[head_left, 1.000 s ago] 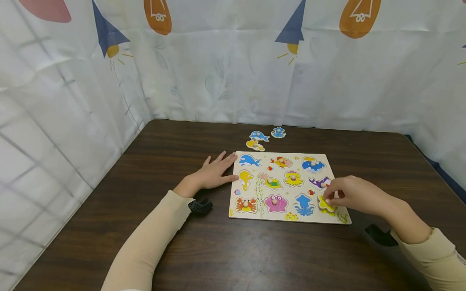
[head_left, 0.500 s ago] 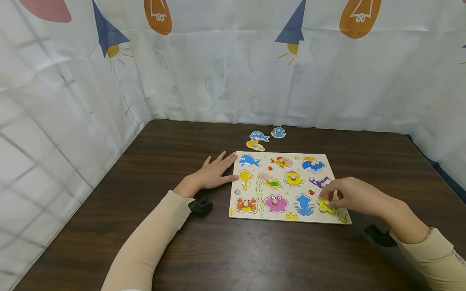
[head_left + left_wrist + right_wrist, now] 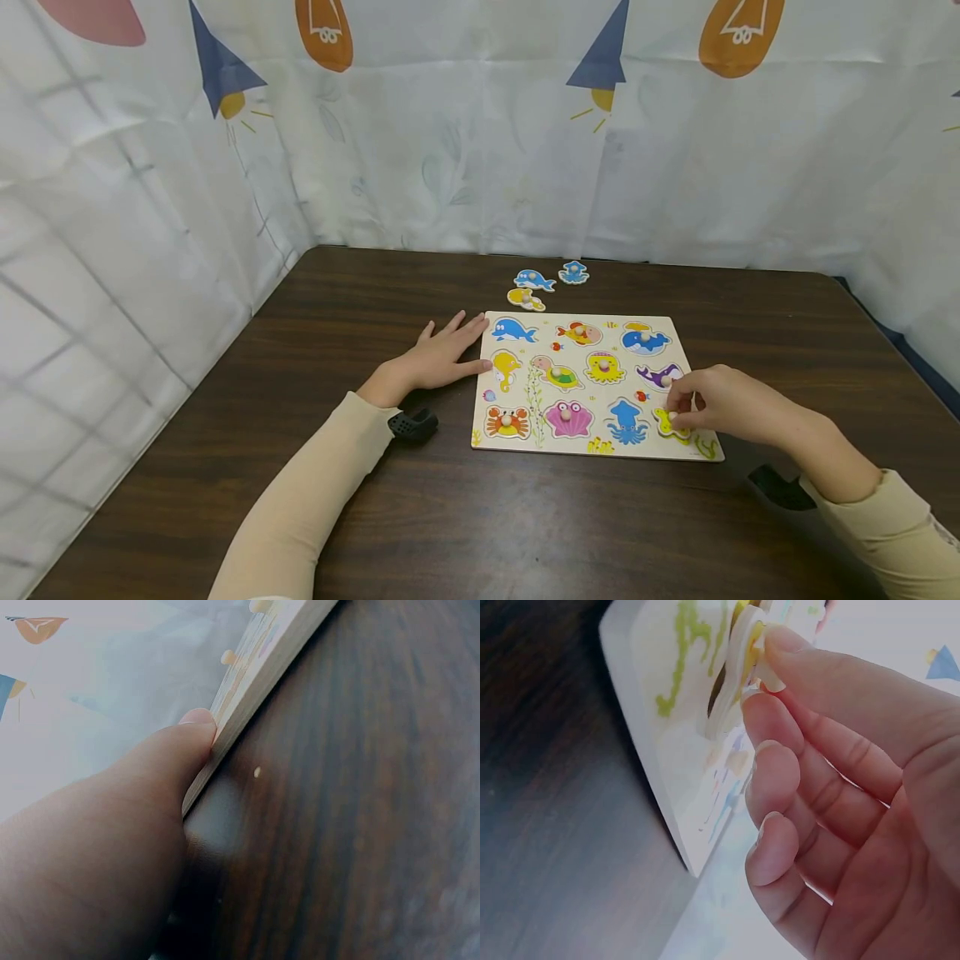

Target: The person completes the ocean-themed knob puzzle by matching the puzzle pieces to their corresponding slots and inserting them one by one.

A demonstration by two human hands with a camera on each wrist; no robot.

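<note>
A wooden peg puzzle board (image 3: 540, 325) with sea-animal pictures lies on the dark table. My right hand (image 3: 731, 408) pinches the knob of a yellow starfish piece (image 3: 667, 424) between thumb and fingers, over the board's near right corner. In the right wrist view the starfish piece (image 3: 742, 656) stands tilted, its edge raised off the board. My left hand (image 3: 435, 358) lies with spread, straight fingers at the board's left edge. Its thumb (image 3: 196, 724) touches that edge in the left wrist view. Nearest the starfish are a purple whale piece (image 3: 660, 377) and a blue squid picture (image 3: 626, 421).
Beyond the board lie a blue whale piece (image 3: 534, 281), a blue squid piece (image 3: 573, 272) and a yellow piece (image 3: 526, 300). Knobbed pieces such as the crab (image 3: 507, 422) and shell (image 3: 567, 419) sit in the board. A printed white curtain (image 3: 480, 167) hangs behind the table.
The starfish piece has shifted and turned slightly over its corner of the board, still pinched by my right hand. My left hand and the board have stayed in place.
</note>
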